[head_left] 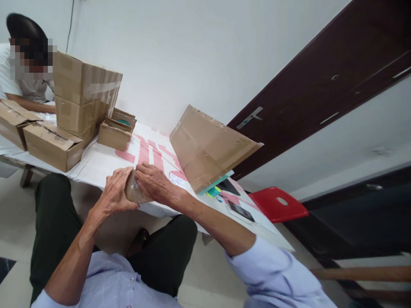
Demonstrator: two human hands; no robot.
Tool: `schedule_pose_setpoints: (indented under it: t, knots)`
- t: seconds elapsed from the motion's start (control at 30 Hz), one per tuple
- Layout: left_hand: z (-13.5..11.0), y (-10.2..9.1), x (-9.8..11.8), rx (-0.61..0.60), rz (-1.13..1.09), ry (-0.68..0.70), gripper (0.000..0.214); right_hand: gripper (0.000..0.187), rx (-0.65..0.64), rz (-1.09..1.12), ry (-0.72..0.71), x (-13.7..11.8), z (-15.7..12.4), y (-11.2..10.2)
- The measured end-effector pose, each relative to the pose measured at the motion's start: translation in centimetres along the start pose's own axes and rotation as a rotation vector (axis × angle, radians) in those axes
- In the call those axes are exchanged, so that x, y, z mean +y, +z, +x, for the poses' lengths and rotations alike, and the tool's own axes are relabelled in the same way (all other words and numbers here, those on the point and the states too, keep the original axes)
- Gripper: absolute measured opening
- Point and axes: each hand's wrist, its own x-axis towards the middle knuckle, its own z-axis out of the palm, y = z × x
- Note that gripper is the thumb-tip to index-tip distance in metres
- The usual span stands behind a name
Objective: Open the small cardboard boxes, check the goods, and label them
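Between my two hands, at the near edge of the table, is a small brown cardboard box (134, 193) with a small pale printed mark on it. My left hand (117, 190) wraps round its left side, thumb underneath. Curled over the upper right part of the box is my right hand (152, 182), with its fingertips pressed on the cardboard. Part of the box is hidden by my fingers. Just right of my right hand lies a white sheet with blue print (177, 180).
Stacked cartons (80, 98) and smaller boxes (53, 143) stand at left, near a seated person (25, 85). A large cardboard piece (212, 147) leans upright. Yellow-green tape (213, 191), a phone (240, 211) and a red stool (279, 204) are at right.
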Motion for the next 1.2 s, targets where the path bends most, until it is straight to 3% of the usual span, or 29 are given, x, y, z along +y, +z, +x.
schedule_pose_setpoints:
  t: [0.23,0.47,0.63,1.2]
  knots:
    - [0.0,-0.1,0.3,-0.013,0.022,-0.020,0.120,0.014,0.080,0.035,0.008,0.5,-0.6,-0.8]
    - [-0.1,-0.1,0.3,-0.008,0.005,-0.021,0.119,0.019,0.033,0.008,-0.038,0.2,-0.3,-0.9]
    - [0.0,-0.1,0.4,-0.015,0.001,-0.018,0.120,0.018,-0.044,-0.045,-0.005,0.1,0.1,-0.8]
    - [0.3,0.0,0.4,-0.025,0.025,-0.013,0.121,0.017,-0.115,-0.104,0.026,-0.1,0.2,-1.4]
